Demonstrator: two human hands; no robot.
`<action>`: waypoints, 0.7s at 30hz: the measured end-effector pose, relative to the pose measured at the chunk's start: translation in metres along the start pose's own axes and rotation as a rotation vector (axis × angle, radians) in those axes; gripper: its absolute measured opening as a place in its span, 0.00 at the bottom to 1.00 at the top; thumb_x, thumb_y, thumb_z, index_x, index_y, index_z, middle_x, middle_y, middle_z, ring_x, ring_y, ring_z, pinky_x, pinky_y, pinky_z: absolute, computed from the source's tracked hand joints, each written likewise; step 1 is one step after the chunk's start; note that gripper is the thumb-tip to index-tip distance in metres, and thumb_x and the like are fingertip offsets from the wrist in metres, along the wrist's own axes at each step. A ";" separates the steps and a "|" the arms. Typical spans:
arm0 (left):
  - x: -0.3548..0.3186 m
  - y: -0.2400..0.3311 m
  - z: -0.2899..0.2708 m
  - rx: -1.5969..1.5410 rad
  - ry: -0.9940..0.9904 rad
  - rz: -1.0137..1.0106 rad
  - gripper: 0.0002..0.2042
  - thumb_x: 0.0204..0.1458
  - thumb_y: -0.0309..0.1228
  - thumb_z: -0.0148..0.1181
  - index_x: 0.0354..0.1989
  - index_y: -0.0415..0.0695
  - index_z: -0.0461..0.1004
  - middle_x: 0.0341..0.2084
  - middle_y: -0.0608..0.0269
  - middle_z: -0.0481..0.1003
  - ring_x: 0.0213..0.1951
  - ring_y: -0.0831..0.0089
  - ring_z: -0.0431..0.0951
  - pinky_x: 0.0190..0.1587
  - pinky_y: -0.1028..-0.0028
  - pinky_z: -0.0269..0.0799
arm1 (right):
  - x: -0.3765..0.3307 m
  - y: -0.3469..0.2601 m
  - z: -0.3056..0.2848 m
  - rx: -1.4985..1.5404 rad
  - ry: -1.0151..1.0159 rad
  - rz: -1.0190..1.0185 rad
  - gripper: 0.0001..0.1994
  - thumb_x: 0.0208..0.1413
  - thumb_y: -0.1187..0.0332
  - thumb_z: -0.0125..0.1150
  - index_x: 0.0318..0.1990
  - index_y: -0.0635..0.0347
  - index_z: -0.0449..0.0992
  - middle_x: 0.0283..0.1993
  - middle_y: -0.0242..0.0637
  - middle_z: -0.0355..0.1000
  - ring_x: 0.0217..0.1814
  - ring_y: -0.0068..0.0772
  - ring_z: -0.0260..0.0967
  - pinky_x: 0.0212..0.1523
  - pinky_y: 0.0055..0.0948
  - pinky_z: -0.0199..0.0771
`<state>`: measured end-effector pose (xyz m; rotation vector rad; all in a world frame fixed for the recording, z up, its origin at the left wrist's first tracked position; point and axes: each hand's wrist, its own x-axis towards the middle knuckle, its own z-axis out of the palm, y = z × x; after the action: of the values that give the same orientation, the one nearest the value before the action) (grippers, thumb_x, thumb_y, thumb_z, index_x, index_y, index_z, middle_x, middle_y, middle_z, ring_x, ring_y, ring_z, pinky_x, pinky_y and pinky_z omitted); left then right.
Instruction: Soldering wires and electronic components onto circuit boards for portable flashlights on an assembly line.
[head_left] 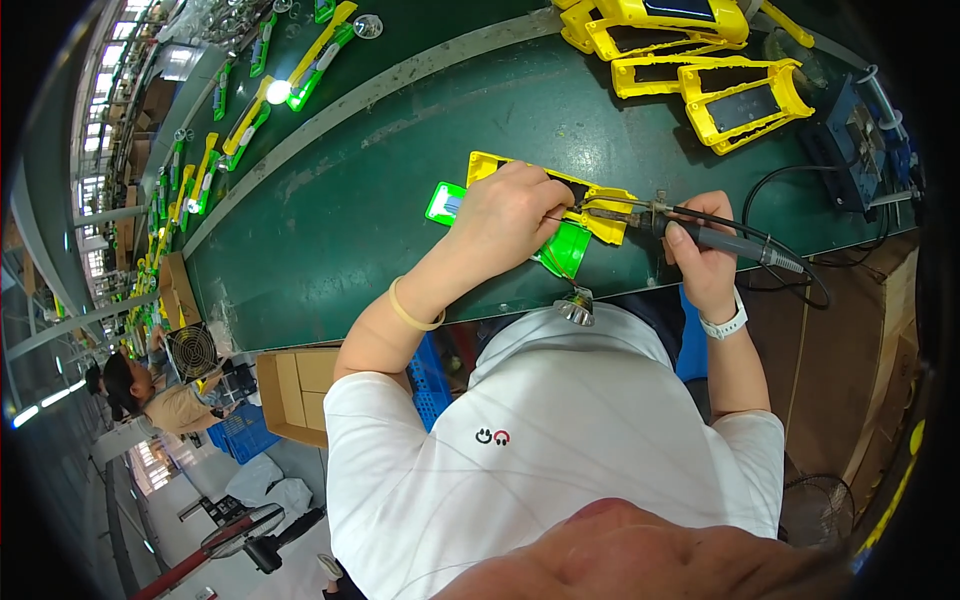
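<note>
My left hand (505, 215) presses down on a yellow plastic housing (612, 208) with a green translucent part (567, 248) lying on the dark green bench. Thin wires run from under the fingers. My right hand (705, 260) grips the dark handle of a soldering iron (700, 232), whose metal tip points left and touches the housing just beside my left fingers. A small silver reflector (580, 307) hangs off the bench edge on wires below the green part.
Several yellow housings (735, 100) are stacked at the far right of the bench. A soldering station (860, 135) stands at the right edge, cable looping to the iron. Yellow-green lamps (320, 55) lie along the conveyor. A cardboard box (295, 395), a fan (190, 350) and another person (150, 395) are lower left.
</note>
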<state>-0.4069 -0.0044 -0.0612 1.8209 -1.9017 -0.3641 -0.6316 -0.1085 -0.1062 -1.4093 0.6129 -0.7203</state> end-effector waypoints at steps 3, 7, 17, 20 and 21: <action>0.001 0.000 0.000 0.005 -0.006 -0.004 0.05 0.40 0.24 0.60 0.28 0.44 0.76 0.24 0.60 0.74 0.31 0.62 0.74 0.33 0.67 0.71 | -0.002 0.001 -0.003 0.064 0.042 -0.014 0.10 0.51 0.73 0.57 0.36 0.61 0.60 0.27 0.28 0.61 0.25 0.13 0.56 0.23 0.14 0.57; 0.000 -0.002 0.003 0.008 -0.007 -0.006 0.05 0.39 0.25 0.59 0.27 0.44 0.75 0.25 0.60 0.73 0.31 0.62 0.74 0.33 0.67 0.70 | 0.000 -0.009 0.003 0.272 0.264 -0.047 0.11 0.52 0.70 0.56 0.37 0.58 0.60 0.26 0.30 0.61 0.18 0.16 0.54 0.19 0.16 0.60; 0.000 -0.005 0.006 0.024 -0.003 -0.015 0.05 0.40 0.26 0.59 0.27 0.44 0.75 0.24 0.60 0.73 0.31 0.62 0.73 0.33 0.66 0.70 | 0.023 -0.010 0.033 0.300 0.090 -0.018 0.11 0.59 0.73 0.49 0.45 0.61 0.55 0.40 0.42 0.65 0.43 0.42 0.73 0.41 0.33 0.78; 0.001 -0.006 0.007 0.030 -0.018 -0.008 0.05 0.40 0.27 0.59 0.28 0.45 0.75 0.24 0.61 0.72 0.32 0.63 0.73 0.33 0.67 0.70 | 0.024 -0.005 0.030 0.323 0.088 -0.016 0.12 0.59 0.72 0.48 0.46 0.60 0.55 0.40 0.38 0.60 0.44 0.46 0.72 0.41 0.35 0.78; 0.002 -0.006 0.008 0.039 -0.031 -0.007 0.05 0.41 0.27 0.59 0.28 0.45 0.75 0.24 0.62 0.72 0.32 0.63 0.73 0.33 0.67 0.70 | 0.023 -0.004 0.030 0.333 0.097 -0.019 0.12 0.59 0.73 0.48 0.46 0.61 0.55 0.39 0.38 0.60 0.44 0.45 0.72 0.42 0.36 0.78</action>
<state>-0.4054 -0.0076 -0.0708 1.8581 -1.9366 -0.3624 -0.5938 -0.1065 -0.0986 -1.0787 0.5274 -0.8665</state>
